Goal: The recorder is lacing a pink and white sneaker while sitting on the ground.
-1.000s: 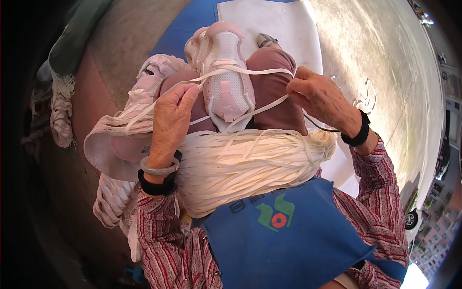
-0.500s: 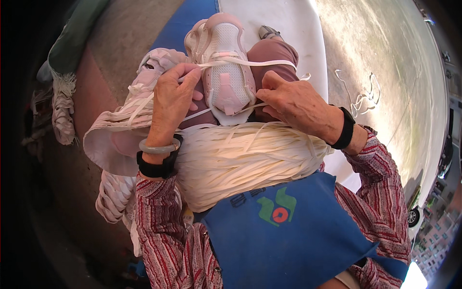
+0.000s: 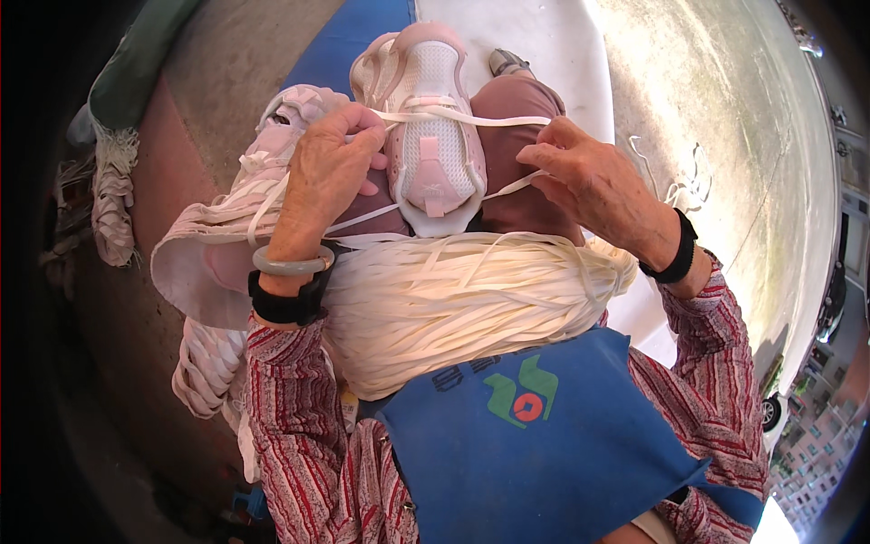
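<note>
A pink and white shoe upper (image 3: 433, 177) lies between my thighs, its padded tongue and mesh showing. A flat white shoelace (image 3: 507, 121) runs across it through a loop near the middle. To the left of the upper, my left hand (image 3: 333, 159) pinches the lace, thumb against forefinger. My right hand (image 3: 594, 181), beyond the upper's right side, has closed fingers on the lace, which is drawn out toward it in two strands. Across my lap rests a thick bundle of cream-white laces (image 3: 471, 290), just below the upper.
More pink and white uppers (image 3: 208, 258) are piled to my left, beside braided white laces (image 3: 204, 367). A blue apron (image 3: 535, 444) covers my lap. Loose white laces (image 3: 693, 181) lie on the floor at right. A green cloth (image 3: 140, 68) hangs at far left.
My right hand has moved right, away from the upper, drawing out the lower lace strand. My left hand has stayed nearly in place, still pinching.
</note>
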Demonstrator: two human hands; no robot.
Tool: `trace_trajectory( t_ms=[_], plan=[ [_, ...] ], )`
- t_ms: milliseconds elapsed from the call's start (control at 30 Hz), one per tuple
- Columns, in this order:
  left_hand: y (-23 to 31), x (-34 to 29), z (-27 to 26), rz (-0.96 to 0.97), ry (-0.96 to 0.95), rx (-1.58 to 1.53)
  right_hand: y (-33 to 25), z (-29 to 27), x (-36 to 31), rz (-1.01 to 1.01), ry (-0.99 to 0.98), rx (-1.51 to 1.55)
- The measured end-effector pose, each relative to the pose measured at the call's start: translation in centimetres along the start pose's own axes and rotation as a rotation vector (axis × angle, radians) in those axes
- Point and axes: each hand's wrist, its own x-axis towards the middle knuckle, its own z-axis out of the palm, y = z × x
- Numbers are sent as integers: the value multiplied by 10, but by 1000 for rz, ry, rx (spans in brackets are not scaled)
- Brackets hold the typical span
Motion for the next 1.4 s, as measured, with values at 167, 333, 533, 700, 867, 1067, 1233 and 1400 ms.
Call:
trace_trajectory(
  t_ms=[167,333,533,700,867,1067,1233,1400],
  plan=[
    [8,2,-4,26,16,74,-10,13,12,-98,-180,-30],
    [8,4,0,40,2,-1,-4,23,15,-34,-135,10],
    [1,2,11,184,164,71,12,21,39,-77,0,108],
    [3,1,11,95,114,-95,18,34,52,-70,245,104],
    [-3,2,12,93,121,-135,18,26,61,68,186,136],
    [2,3,16,129,145,-51,28,32,55,-30,204,211],
    [0,3,16,68,156,-126,24,34,56,-65,192,175],
    [-2,6,15,233,207,108,22,29,61,-94,190,123]
  ],
)
